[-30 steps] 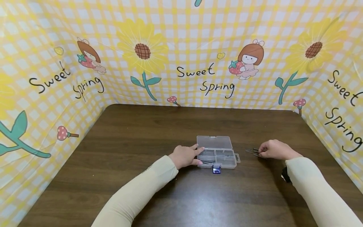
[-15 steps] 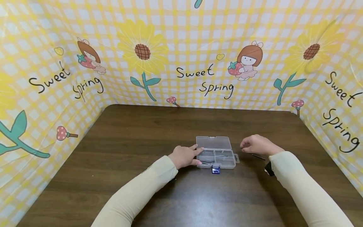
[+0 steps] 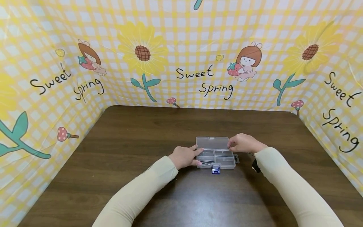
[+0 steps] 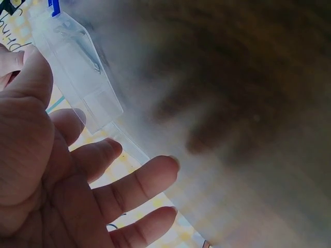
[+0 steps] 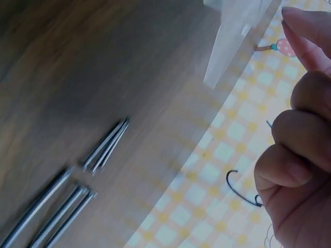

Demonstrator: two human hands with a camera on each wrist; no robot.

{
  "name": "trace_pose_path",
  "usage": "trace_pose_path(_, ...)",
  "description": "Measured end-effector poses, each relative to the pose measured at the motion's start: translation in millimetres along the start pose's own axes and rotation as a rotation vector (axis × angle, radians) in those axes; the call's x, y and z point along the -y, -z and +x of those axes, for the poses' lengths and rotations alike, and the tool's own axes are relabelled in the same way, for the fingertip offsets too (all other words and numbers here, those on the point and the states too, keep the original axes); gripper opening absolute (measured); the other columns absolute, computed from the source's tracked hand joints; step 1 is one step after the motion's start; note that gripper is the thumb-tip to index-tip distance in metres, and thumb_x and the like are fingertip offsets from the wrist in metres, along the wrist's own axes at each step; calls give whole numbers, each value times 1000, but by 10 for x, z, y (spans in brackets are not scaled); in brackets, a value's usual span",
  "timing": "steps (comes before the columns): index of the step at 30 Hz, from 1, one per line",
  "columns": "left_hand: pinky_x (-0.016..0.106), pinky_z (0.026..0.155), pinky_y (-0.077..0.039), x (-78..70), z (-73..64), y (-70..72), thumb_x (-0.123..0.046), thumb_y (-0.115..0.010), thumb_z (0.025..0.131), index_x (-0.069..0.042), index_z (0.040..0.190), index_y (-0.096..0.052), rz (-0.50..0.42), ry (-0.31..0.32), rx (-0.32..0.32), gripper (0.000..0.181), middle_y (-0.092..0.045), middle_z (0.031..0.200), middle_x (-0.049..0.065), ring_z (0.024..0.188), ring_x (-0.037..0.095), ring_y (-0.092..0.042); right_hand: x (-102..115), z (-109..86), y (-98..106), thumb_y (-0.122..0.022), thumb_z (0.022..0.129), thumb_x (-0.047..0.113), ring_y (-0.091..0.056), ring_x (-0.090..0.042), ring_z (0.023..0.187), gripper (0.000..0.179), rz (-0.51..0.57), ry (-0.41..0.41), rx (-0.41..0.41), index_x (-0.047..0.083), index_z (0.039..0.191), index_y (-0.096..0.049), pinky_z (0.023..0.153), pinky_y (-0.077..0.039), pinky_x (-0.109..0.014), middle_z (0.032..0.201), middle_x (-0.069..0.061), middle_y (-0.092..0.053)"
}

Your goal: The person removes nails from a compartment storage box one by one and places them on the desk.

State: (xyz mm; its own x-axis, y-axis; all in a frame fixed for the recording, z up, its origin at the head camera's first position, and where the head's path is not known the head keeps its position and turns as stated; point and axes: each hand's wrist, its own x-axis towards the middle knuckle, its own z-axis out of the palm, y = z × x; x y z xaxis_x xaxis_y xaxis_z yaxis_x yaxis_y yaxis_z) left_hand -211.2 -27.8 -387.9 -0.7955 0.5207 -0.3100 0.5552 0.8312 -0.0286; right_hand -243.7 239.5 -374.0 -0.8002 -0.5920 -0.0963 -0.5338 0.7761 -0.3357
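A clear plastic compartment box (image 3: 225, 163) lies on the table with its lid (image 3: 211, 142) folded back and a blue latch at the front. Long nails (image 3: 207, 161) fill its front left compartment, and thinner ones lie in the back right. My left hand (image 3: 184, 156) rests on the box's left end, fingers extended over the rim; the left wrist view shows this hand (image 4: 119, 181) with spread fingers. Over the back right corner is my right hand (image 3: 245, 143). Its thumb and index fingertips (image 5: 289, 18) meet, other fingers curled; whether they pinch something small I cannot tell.
In the right wrist view, several small nails (image 5: 106, 147) lie bunched on the table, with thicker nails (image 5: 57, 206) nearer the camera. The right wrist hides most of them in the head view. A checked yellow cloth (image 3: 181, 56) walls the table's back and sides.
My right hand has moved left from the loose nails on the table to the back right of the box. My left hand has stayed on the box.
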Motion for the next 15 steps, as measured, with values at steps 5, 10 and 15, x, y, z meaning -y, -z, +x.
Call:
trace_pose_path(5,27,53,-33,2,0,-4,-57,-49,90,-31,151,-31,2,-1,-2,69,-34,152,-3,58,12,-55,82,88,-34,-64,84,5,-59,-14,77,13,-8,14,17,8,89,-76,73,-52,-38,92,-3,-71)
trace_pose_path(10,28,56,-37,0,8,-7,-57,-48,90,-31,151,-31,10,-4,-3,69,-34,152,-3,73,13,-64,150,155,-57,-63,84,3,-63,-14,82,17,-36,15,60,10,88,-78,74,-52,-36,91,0,-72)
trace_pose_path(15,28,53,-39,-4,3,-9,-58,-48,89,-32,151,-31,11,4,-11,69,-35,152,-3,96,13,-65,193,207,-81,-64,83,3,-66,-14,84,17,-80,46,90,10,90,-79,70,-53,-32,91,-1,-73)
